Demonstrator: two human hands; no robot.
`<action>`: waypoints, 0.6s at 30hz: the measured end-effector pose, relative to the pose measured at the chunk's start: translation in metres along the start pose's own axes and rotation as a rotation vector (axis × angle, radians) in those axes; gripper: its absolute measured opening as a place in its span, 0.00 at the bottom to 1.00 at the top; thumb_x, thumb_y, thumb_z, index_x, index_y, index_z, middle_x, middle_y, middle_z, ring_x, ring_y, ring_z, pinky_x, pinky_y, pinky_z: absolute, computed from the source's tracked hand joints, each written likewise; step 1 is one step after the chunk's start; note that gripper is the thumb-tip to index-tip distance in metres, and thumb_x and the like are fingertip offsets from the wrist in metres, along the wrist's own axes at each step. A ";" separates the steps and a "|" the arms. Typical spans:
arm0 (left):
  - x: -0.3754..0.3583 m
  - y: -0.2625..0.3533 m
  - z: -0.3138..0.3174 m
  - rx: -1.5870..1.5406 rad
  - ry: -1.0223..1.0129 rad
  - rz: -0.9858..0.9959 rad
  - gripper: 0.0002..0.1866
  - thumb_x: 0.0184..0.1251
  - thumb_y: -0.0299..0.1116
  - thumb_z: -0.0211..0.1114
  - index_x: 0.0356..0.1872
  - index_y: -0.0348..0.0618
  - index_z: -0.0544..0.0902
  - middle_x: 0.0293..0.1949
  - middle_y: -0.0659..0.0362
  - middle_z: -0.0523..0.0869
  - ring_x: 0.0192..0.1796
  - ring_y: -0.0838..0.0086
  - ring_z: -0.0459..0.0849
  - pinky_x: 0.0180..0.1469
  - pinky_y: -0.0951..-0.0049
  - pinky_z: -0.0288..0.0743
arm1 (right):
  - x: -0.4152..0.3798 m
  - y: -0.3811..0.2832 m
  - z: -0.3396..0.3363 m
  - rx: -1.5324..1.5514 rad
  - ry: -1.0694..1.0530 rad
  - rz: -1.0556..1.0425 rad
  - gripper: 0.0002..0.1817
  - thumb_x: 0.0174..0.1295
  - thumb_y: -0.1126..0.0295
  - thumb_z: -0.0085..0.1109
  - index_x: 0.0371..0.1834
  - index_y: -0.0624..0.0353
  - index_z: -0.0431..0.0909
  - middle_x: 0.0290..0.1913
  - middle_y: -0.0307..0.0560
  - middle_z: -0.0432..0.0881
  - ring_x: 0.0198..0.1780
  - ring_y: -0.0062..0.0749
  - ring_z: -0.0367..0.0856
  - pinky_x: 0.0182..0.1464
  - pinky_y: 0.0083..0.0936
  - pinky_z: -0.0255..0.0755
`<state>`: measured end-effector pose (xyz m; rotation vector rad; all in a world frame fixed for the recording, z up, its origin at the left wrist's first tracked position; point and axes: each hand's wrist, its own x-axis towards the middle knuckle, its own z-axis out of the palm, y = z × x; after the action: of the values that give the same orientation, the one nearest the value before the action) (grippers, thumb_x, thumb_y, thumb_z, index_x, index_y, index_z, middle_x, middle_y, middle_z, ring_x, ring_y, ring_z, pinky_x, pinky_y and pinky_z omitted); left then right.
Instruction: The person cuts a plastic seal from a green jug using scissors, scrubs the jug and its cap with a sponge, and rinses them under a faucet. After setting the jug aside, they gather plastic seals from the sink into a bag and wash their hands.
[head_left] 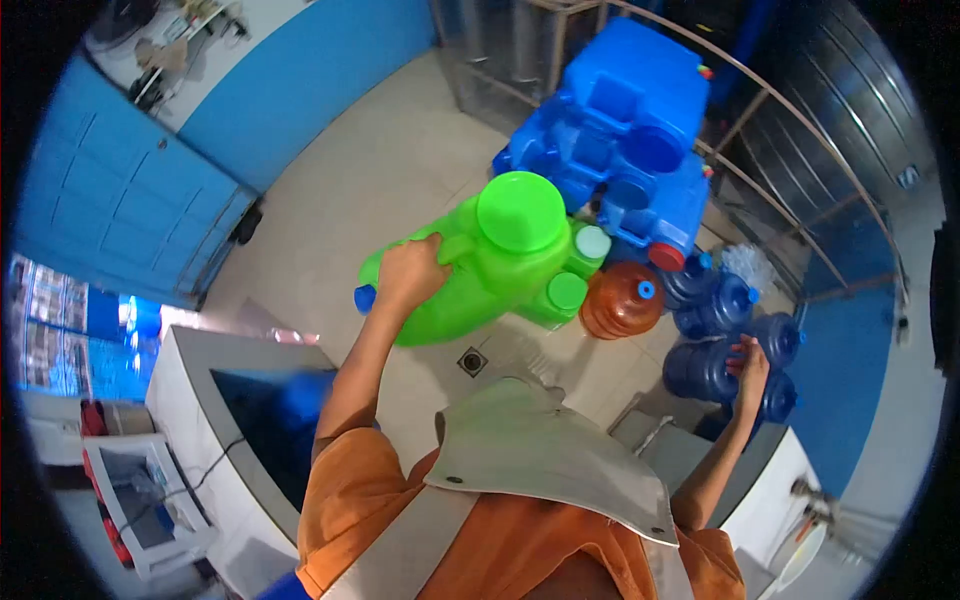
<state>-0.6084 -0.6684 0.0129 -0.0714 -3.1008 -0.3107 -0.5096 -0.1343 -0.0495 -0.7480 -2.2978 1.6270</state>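
Note:
A large bright green jug (470, 290) with a round green cap hangs from my left hand (412, 272), whose fingers are wrapped round its handle. The jug leans to one side, and a small blue cap shows at its lower left. Over on the right, my right hand (748, 358) is at the dark blue round bottles (697, 370), its fingers bent against one of them. What exactly those fingers grip is too small to make out. Between the hands stand smaller green containers (562, 297) and an orange-brown round bottle (622, 300) with a blue cap.
Blue rectangular containers (640, 75) are stacked at the back by a metal railing (760, 92). A white-sided counter (185, 370) with a dark opening is at the left, another counter (765, 490) at the lower right. A drain (472, 362) lies in the tiled floor.

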 end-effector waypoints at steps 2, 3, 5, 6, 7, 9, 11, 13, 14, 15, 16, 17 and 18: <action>0.009 -0.035 0.019 0.059 -0.003 -0.076 0.16 0.45 0.39 0.63 0.35 0.42 0.78 0.28 0.47 0.83 0.33 0.54 0.82 0.36 0.56 0.75 | 0.022 0.001 0.035 -0.052 -0.117 0.003 0.24 0.66 0.51 0.41 0.47 0.62 0.75 0.32 0.43 0.79 0.23 0.21 0.74 0.24 0.17 0.66; 0.018 -0.053 0.033 0.075 0.034 -0.127 0.16 0.46 0.39 0.64 0.35 0.41 0.77 0.27 0.46 0.82 0.32 0.53 0.82 0.35 0.56 0.75 | 0.032 0.001 0.048 -0.097 -0.179 0.003 0.24 0.67 0.52 0.42 0.48 0.62 0.74 0.32 0.44 0.79 0.24 0.21 0.74 0.24 0.17 0.67; 0.043 -0.081 0.065 0.079 0.055 -0.138 0.16 0.46 0.39 0.64 0.36 0.41 0.77 0.27 0.46 0.82 0.32 0.53 0.82 0.34 0.56 0.75 | 0.041 -0.002 0.070 -0.136 -0.257 0.030 0.21 0.67 0.55 0.44 0.49 0.62 0.74 0.31 0.43 0.79 0.24 0.21 0.74 0.24 0.18 0.67; 0.054 -0.096 0.083 0.072 0.059 -0.202 0.17 0.46 0.39 0.65 0.36 0.41 0.77 0.27 0.46 0.82 0.31 0.53 0.82 0.33 0.56 0.75 | 0.048 0.005 0.079 -0.157 -0.295 0.040 0.19 0.67 0.58 0.44 0.49 0.63 0.73 0.30 0.43 0.78 0.24 0.22 0.74 0.25 0.18 0.68; 0.068 -0.110 0.101 0.067 0.062 -0.256 0.17 0.47 0.39 0.65 0.36 0.41 0.76 0.27 0.46 0.82 0.31 0.52 0.82 0.33 0.56 0.75 | 0.053 0.009 0.092 -0.183 -0.307 0.060 0.19 0.67 0.59 0.45 0.49 0.63 0.73 0.30 0.43 0.78 0.24 0.22 0.74 0.26 0.19 0.68; 0.099 -0.137 0.142 0.077 0.053 -0.225 0.19 0.47 0.41 0.66 0.37 0.40 0.75 0.26 0.47 0.82 0.30 0.52 0.81 0.32 0.55 0.74 | 0.058 0.011 0.114 -0.198 -0.266 0.109 0.18 0.67 0.61 0.45 0.49 0.64 0.72 0.29 0.43 0.77 0.24 0.22 0.74 0.27 0.19 0.69; 0.139 -0.164 0.192 -0.017 -0.054 -0.231 0.21 0.49 0.43 0.66 0.39 0.39 0.75 0.28 0.46 0.82 0.32 0.52 0.81 0.34 0.56 0.75 | 0.062 0.014 0.137 -0.329 -0.318 0.200 0.17 0.66 0.63 0.45 0.49 0.65 0.72 0.29 0.43 0.77 0.25 0.23 0.75 0.27 0.20 0.69; 0.181 -0.174 0.245 -0.048 -0.137 -0.257 0.22 0.50 0.43 0.65 0.40 0.37 0.75 0.32 0.45 0.82 0.36 0.51 0.81 0.37 0.55 0.75 | 0.073 0.053 0.153 -0.309 -0.314 0.239 0.16 0.66 0.64 0.45 0.49 0.65 0.72 0.29 0.44 0.77 0.25 0.23 0.75 0.27 0.20 0.69; 0.191 -0.188 0.282 -0.088 -0.135 -0.221 0.22 0.51 0.44 0.64 0.41 0.37 0.75 0.34 0.45 0.82 0.39 0.50 0.80 0.39 0.54 0.75 | 0.070 0.068 0.158 -0.300 -0.359 0.266 0.16 0.65 0.64 0.46 0.49 0.64 0.72 0.29 0.44 0.77 0.25 0.23 0.75 0.27 0.21 0.69; 0.215 -0.196 0.323 -0.140 -0.124 -0.167 0.22 0.52 0.44 0.63 0.42 0.36 0.75 0.37 0.44 0.81 0.41 0.50 0.80 0.42 0.54 0.74 | 0.068 0.051 0.171 -0.452 -0.409 0.272 0.16 0.65 0.64 0.46 0.49 0.64 0.72 0.34 0.50 0.80 0.30 0.32 0.79 0.32 0.27 0.72; 0.233 -0.199 0.359 -0.141 -0.144 -0.158 0.23 0.52 0.44 0.63 0.43 0.36 0.75 0.38 0.43 0.81 0.42 0.50 0.80 0.43 0.54 0.74 | 0.070 0.055 0.179 -0.448 -0.345 0.307 0.16 0.65 0.64 0.46 0.49 0.64 0.72 0.34 0.50 0.80 0.30 0.32 0.79 0.32 0.27 0.72; 0.250 -0.200 0.387 -0.138 -0.173 -0.146 0.23 0.53 0.44 0.63 0.44 0.36 0.74 0.39 0.43 0.81 0.44 0.50 0.79 0.44 0.54 0.74 | 0.070 0.065 0.187 -0.507 -0.382 0.317 0.17 0.64 0.63 0.46 0.50 0.62 0.72 0.37 0.53 0.80 0.34 0.37 0.80 0.37 0.30 0.73; 0.270 -0.188 0.400 -0.171 -0.281 -0.185 0.23 0.53 0.44 0.63 0.44 0.36 0.74 0.40 0.43 0.81 0.44 0.50 0.79 0.45 0.55 0.74 | 0.071 0.073 0.195 -0.563 -0.422 0.328 0.17 0.63 0.63 0.46 0.50 0.61 0.72 0.40 0.56 0.80 0.38 0.43 0.81 0.41 0.33 0.73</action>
<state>-0.8947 -0.7614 -0.4082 0.1861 -3.3560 -0.6225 -0.6396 -0.2361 -0.1942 -1.0193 -3.1483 1.3505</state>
